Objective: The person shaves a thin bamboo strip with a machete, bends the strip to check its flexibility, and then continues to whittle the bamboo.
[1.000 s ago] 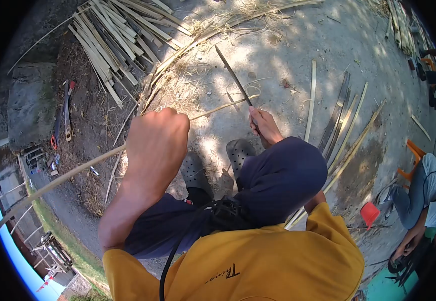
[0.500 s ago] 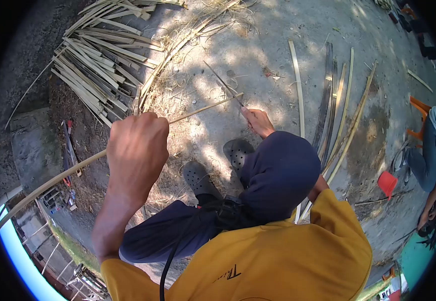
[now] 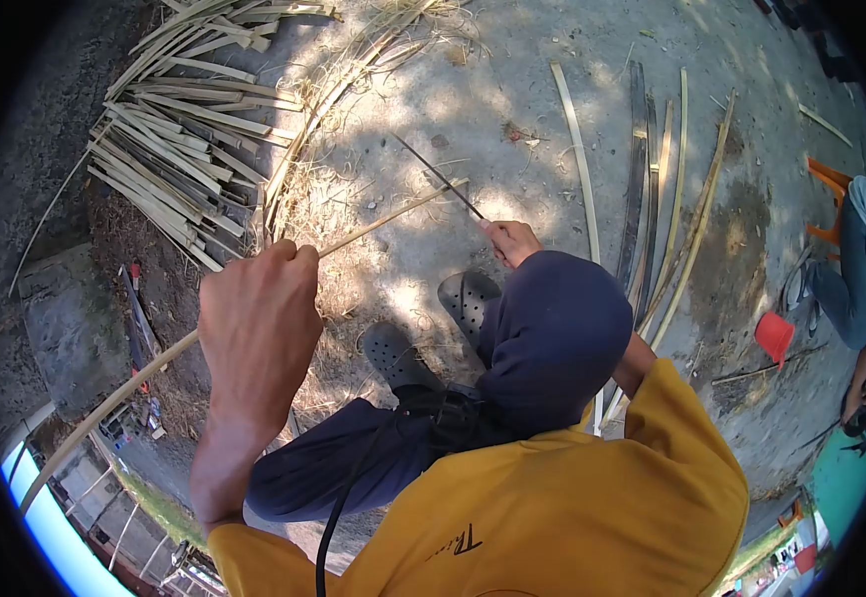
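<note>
My left hand (image 3: 262, 318), a fist with its back to me, is closed around a long, narrow bamboo strip (image 3: 383, 217). One part of the strip bends down to the lower left past my forearm; the other reaches forward to the right. My right hand (image 3: 513, 243), beside my raised knee, grips the handle of a thin-bladed knife (image 3: 439, 178). Near the strip's far end, the blade overlaps it crosswise. A thin sliver shows beside that crossing, over the ground.
A pile of split bamboo strips (image 3: 159, 164) lies at upper left, with curly shavings nearby. Longer strips (image 3: 580, 159) lie to the right. Beyond them are a red container (image 3: 774, 338), an orange chair (image 3: 827, 199) and a seated person (image 3: 841, 298). Tools (image 3: 139, 313) lie at left.
The view has shifted slightly. The knife now crosses the strip farther from its handle, and a thin sliver shows beside the blade. Both hands keep their hold.
</note>
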Demonstrator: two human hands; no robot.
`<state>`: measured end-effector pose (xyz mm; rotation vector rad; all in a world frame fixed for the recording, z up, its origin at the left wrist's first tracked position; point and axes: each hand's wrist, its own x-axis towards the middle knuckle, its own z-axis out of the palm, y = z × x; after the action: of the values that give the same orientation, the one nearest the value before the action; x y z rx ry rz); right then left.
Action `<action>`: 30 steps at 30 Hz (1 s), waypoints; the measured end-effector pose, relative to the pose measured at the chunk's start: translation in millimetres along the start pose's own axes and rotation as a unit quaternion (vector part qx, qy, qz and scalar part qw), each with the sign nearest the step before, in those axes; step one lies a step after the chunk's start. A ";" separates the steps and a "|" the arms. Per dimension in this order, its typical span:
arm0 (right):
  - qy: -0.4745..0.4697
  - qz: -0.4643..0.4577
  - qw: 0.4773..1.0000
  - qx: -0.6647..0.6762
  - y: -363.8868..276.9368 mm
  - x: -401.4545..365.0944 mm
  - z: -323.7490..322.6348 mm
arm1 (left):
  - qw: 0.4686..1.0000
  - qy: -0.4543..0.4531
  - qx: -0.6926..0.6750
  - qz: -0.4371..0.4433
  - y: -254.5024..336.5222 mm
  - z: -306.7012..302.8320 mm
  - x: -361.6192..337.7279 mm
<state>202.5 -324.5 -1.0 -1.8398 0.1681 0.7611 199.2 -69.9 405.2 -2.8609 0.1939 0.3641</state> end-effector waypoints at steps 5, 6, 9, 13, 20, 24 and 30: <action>-0.047 0.045 0.998 0.013 -30.2 -7.3 -19.5 | 1.000 0.026 0.005 0.009 3.8 0.9 -3.4; -0.050 0.050 0.997 0.013 -23.7 -11.0 -15.5 | 0.999 0.031 0.002 0.009 4.5 2.5 -4.9; -0.020 0.022 1.000 -0.008 -15.9 -13.9 0.3 | 1.000 -0.001 0.013 0.018 3.9 4.2 -9.9; -0.049 0.056 0.995 0.061 -27.7 -8.0 -11.2 | 1.000 0.012 0.008 0.016 -1.6 9.0 -11.6; 0.003 -0.069 0.996 -0.052 -15.1 -2.8 -12.7 | 1.000 0.009 0.012 0.014 2.8 7.4 -14.9; -0.051 0.025 0.998 -0.006 -39.4 -13.4 -21.2 | 1.000 -0.007 0.009 0.004 3.6 5.7 -13.8; -0.077 0.024 0.996 -0.042 -41.1 -0.9 -32.6 | 1.000 0.002 0.013 0.003 2.5 10.4 -17.5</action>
<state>234.2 -336.9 38.9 -1.8523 0.0813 0.9526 179.6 -67.9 399.5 -2.8353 0.2061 0.3557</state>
